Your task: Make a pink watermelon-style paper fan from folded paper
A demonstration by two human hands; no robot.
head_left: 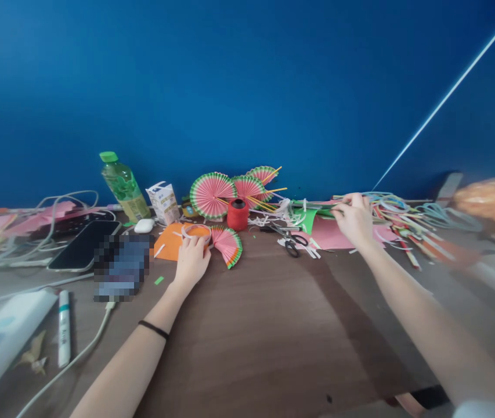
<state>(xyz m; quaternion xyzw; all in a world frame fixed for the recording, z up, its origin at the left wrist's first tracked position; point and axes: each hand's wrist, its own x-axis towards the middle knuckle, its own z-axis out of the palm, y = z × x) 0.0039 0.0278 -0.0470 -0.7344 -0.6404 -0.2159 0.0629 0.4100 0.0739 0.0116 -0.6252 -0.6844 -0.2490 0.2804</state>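
Note:
My left hand [192, 258] is closed on a roll of tape [197, 230], which lies over orange paper [169, 242]. Just right of it is a small pink pleated fan [227, 245] with a green edge. At the back right, my right hand [355, 217] has its fingers pressed together above pink paper [332, 235] and beside green paper [310, 219]; what they pinch, if anything, is too small to make out. Round pink-and-green pleated fans [213, 195] with sticks stand against the blue wall, behind a red spool [237, 215].
Black-handled scissors [293, 247] lie among white paper scraps. A bottle [124, 188], a small carton [164, 203], a white case [144, 226], phones [86, 245] and cables are on the left. A marker [64, 328] lies nearer. Coloured strips [408, 232] spread at the right.

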